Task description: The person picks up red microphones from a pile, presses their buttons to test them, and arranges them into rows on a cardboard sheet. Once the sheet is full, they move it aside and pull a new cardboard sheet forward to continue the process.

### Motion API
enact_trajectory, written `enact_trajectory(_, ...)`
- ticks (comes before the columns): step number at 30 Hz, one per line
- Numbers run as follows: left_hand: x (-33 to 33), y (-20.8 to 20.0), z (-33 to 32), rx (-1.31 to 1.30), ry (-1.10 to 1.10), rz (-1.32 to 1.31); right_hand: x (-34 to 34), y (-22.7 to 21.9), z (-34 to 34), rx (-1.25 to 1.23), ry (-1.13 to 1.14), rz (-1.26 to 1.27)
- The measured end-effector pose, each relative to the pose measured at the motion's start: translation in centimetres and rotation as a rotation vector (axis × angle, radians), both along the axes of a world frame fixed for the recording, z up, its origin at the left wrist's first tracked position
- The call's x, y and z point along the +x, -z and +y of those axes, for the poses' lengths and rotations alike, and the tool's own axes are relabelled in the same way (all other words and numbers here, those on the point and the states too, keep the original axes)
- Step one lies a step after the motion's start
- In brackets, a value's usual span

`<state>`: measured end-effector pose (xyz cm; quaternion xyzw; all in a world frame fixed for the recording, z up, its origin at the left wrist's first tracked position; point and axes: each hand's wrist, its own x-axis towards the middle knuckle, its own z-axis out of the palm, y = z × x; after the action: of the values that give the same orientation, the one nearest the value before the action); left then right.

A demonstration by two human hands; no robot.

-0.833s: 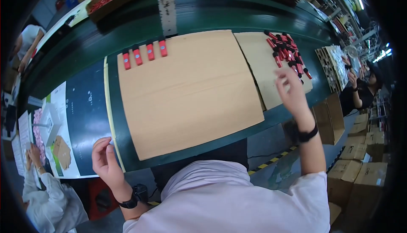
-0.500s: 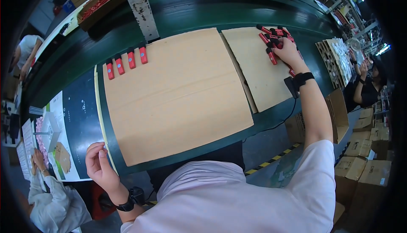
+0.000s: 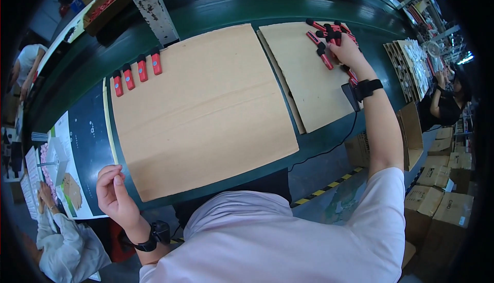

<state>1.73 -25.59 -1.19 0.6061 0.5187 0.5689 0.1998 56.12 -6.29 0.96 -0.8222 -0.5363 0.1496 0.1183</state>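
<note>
My right hand [image 3: 351,57] reaches into a loose pile of small red tubes with black caps at the far right. Its fingers are closed around one red tube [image 3: 337,41], largely hidden by them. Beside the hand, another red tube [image 3: 326,61] lies tilted on the smaller cardboard sheet [image 3: 309,90]. My left hand [image 3: 116,195] hovers by the near left corner of the large cardboard sheet [image 3: 206,123], fingers loosely curled, thumb apart, nothing visible in it. Several red tubes [image 3: 142,69] lie in a spaced row along that sheet's far left edge, caps pointing away.
Both sheets rest on a green table [image 3: 216,13]. A painted metal post [image 3: 149,7] stands behind the large sheet. Stacked boards [image 3: 406,69] stand to the right, cartons [image 3: 429,206] below them. A co-worker [image 3: 67,236] sits at the left, another person [image 3: 445,98] far right.
My right hand stays at the pile, and the tubes around its fingers have shifted slightly. The whole view has moved a little; the row at the left looks the same.
</note>
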Motion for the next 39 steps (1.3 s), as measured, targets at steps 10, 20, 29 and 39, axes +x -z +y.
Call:
enact_trajectory(10, -0.8, -0.2, -1.3, 0.036, 0.033, -0.045, -6.9, -2.7, -11.4, 0.255, 0.039, 1.661)
enact_trajectory(20, 5.5, -5.3, -1.3, -0.215, 0.543, 0.131, -25.6, -3.0, -18.2, -0.450, -0.474, 1.626)
enact_trajectory(29, 1.3, -2.5, -3.9, -0.124, 0.457, -0.007, -30.8, -0.2, -19.0, -0.204, -0.571, 1.712)
enact_trajectory(39, 0.8, -1.4, -4.1, -0.052, 0.385, -0.248, -31.1, 0.0, -19.4, -0.299, -0.432, 1.806)
